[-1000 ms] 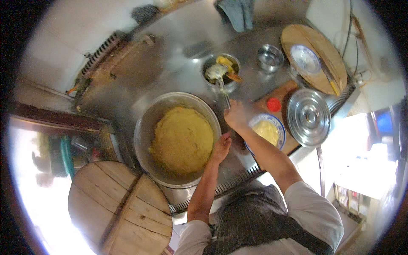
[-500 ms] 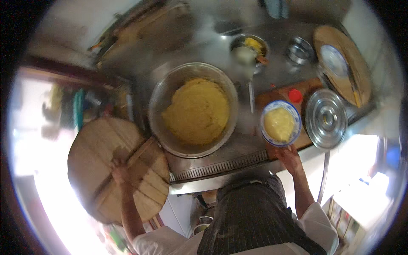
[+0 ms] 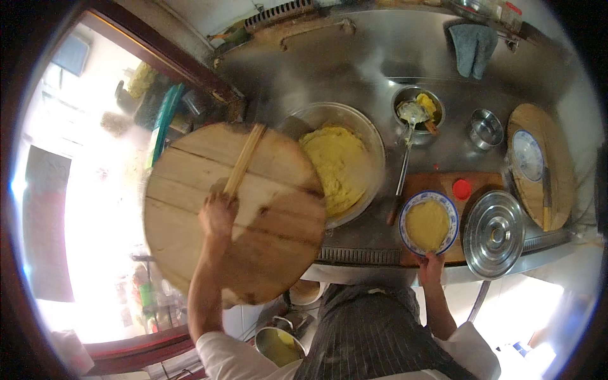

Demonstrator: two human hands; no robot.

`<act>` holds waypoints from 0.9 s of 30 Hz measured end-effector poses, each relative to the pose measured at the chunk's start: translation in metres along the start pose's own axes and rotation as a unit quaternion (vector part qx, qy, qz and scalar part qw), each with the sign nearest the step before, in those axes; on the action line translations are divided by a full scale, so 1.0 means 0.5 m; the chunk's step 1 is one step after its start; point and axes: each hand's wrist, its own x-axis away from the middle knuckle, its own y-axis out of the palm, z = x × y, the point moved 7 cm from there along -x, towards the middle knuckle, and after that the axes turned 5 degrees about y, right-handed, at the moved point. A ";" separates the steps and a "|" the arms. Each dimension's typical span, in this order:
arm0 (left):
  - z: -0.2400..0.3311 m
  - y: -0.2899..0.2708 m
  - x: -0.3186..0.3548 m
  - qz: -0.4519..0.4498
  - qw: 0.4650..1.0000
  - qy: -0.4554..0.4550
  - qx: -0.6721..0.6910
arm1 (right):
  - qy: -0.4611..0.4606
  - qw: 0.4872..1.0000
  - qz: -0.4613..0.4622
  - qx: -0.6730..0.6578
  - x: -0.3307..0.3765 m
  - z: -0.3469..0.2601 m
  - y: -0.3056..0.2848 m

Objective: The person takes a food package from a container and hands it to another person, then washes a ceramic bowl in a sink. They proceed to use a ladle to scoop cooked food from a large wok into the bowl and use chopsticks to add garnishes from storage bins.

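Your left hand is closed around the raised bar of the round wooden lid, its back turned up and its fingers curled over. Your left forearm crosses the near part of the lid, pointing away from you, the wrist close to straight. Your right hand is well to the right of the lid, fingers forward; how tightly they curl is unclear. Your right forearm, also right of the lid, slants forward and slightly inward toward its side.
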 end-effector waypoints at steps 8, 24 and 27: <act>0.211 0.431 -0.256 -0.055 0.993 -0.016 0.102 | -0.022 0.999 -0.013 0.032 0.213 -0.087 0.071; 0.419 0.397 0.021 0.015 0.975 -0.070 0.212 | 0.002 0.981 -0.128 0.144 0.200 -0.177 0.101; 0.473 0.250 0.252 0.069 0.830 -0.128 0.539 | 0.023 0.972 -0.161 0.172 0.170 -0.227 0.071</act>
